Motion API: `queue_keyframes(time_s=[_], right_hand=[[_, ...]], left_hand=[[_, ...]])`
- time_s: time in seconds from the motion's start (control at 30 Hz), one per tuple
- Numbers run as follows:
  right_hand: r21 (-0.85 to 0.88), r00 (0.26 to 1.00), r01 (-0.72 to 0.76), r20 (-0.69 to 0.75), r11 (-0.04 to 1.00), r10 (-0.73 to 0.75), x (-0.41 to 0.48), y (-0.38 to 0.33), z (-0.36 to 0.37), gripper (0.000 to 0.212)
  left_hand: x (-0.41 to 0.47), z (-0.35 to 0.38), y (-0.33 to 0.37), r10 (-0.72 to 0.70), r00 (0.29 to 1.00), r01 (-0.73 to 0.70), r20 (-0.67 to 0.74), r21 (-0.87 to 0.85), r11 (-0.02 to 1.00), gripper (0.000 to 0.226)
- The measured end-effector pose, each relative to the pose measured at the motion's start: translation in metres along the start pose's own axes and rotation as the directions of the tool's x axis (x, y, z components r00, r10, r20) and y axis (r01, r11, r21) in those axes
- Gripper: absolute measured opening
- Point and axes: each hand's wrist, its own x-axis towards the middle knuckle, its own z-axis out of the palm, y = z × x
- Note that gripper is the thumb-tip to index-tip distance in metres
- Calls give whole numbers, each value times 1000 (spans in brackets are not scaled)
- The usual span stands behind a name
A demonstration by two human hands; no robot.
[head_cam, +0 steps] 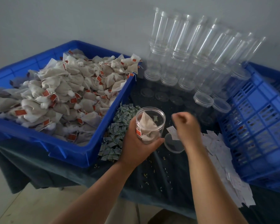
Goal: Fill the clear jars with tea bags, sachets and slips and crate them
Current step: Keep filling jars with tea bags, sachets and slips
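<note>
**Slip into jar, near-centre of table**

Head view only. The left hand [141,144] grips the open jar [152,118] round its lower half, fingers and thumb wrapped tight. The jar is lifted just off the dark cloth. The green sachets [118,131] lie to its left and its loose lid [174,146] lies just to its right. A tea bag already stands inside, its top close to the rim, and what looks like one sachet sits behind it.

The right hand [187,126] is motion-blurred. Its fingers are curled in narrow and look to pinch a white slip [172,132] that pokes out below them, just right of the jar. The exact pinch can't be read.

Judgement: the step in hand is slip insertion.
- Hold the jar steady, mouth tipped toward the right hand.
- Feed the slip edge-first down the clear wall, beside the tea bag, not on top of it.
- Let go only once it is past the rim, as thin paper will flutter out otherwise.
- Then lid on, then into the blue crate [257,126] at right.

The bulk tea bags [63,94] are in the left bin, and the spare slips [217,151] lie near the crate.
</note>
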Motion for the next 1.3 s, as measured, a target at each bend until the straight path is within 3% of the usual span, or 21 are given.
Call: queue_keyframes(time_s=[0.03, 0.1, 0.17, 0.27, 0.4, 0.47, 0.53, 0.63, 0.77, 0.83, 0.9, 1.0, 1.07, 1.17, 1.23, 1.3], right_hand=[[-117, 985, 76, 163, 990, -56, 7, 4, 10, 19], [-219, 874, 320, 444, 922, -198, 17, 9, 29, 28], [-308, 778, 489, 577, 816, -248, 17, 10, 48, 28], [-236, 810, 468, 499, 851, -307, 10, 4, 60, 11], [-178, 862, 449, 345, 875, -372, 16, 5, 69, 9], [-104, 923, 312, 271, 945, -275, 20, 9, 69, 6], [176, 969, 82, 216, 981, -120, 18, 7, 61, 7], [404, 980, -5, 184, 915, -75, 14, -1, 37, 18], [588, 988, 34, 100, 808, -114, 0, -21, 2, 21], [494, 974, 170, 49, 853, -223, -10, -32, -13, 18], [230, 930, 333, 80, 914, -359, -18, -37, -24, 13], [-208, 851, 520, 211, 829, -481, -25, -39, -27, 19], [-275, 835, 545, 254, 792, -487, -29, -39, -27, 23], [-76, 898, 439, 35, 895, -438, -29, -32, -42, 24], [-2, 953, 280, -117, 960, -278, -20, -17, -59, 23], [-164, 997, 76, -14, 983, -80, -7, 5, -74, 21]], left_hand=[[-1, 0, 1, 20, 999, -19, -37, 4, 1000, 95], [-2, -1, 5, 55, 994, -54, -100, 13, 998, 95], [-1, -2, 6, 69, 988, -69, -136, 9, 998, 95], [0, -2, 5, 67, 988, -66, -136, 14, 998, 95], [3, -3, 4, 47, 991, -46, -125, 11, 999, 97], [5, -4, 4, 55, 990, -53, -126, 23, 998, 96], [5, -4, 3, 59, 990, -55, -126, 36, 998, 95], [4, -4, 1, 53, 994, -48, -96, 52, 998, 96], [6, -2, -1, 49, 998, -47, -32, 58, 997, 93], [7, -1, 0, 61, 998, -61, -1, 97, 993, 91], [7, 0, 0, 65, 998, -68, 23, 127, 990, 89], [5, 0, 2, 79, 995, -88, 69, 138, 987, 86], [5, 0, 2, 89, 992, -102, 92, 145, 984, 86], [4, 0, 0, 86, 992, -101, 96, 165, 981, 88], [4, 0, -1, 87, 991, -104, 102, 171, 980, 90], [4, 0, -3, 94, 989, -111, 112, 164, 980, 90]])
